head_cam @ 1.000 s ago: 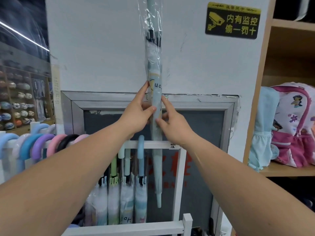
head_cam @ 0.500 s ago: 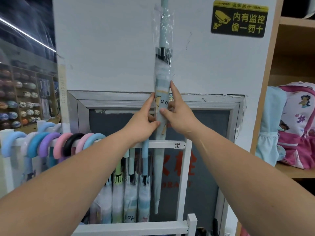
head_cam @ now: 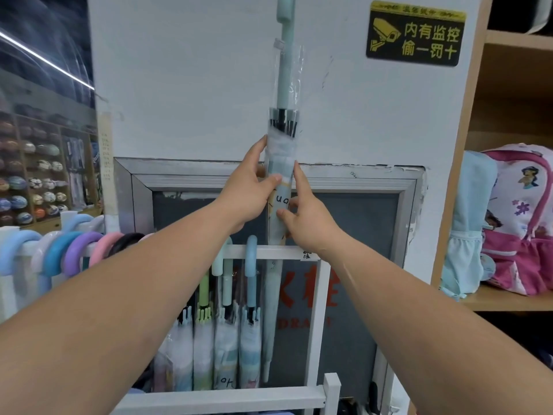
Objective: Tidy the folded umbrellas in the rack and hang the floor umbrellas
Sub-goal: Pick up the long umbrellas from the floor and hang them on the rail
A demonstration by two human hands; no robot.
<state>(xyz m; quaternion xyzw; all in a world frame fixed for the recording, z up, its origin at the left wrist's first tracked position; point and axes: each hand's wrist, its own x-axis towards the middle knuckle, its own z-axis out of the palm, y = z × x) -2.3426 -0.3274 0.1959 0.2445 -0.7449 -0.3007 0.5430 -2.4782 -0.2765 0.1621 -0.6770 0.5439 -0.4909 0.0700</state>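
Pale-blue umbrella (head_cam: 279,181): we're gripping it upright w/ left hand (head_cam: 248,190) & right hand (head_cam: 302,214), both wrapped round it, so its hook can clear the rail (head_cam: 278,252).

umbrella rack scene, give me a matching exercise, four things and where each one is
Things:
1. pale blue umbrella
2. black handle
3. warning sign
4. pink backpack

Places:
A. on the wooden shelf at right
B. high on the white wall
C. gripped upright in both hands
D. hooked on the rail at left

Pairs: 1-C, 2-D, 3-B, 4-A
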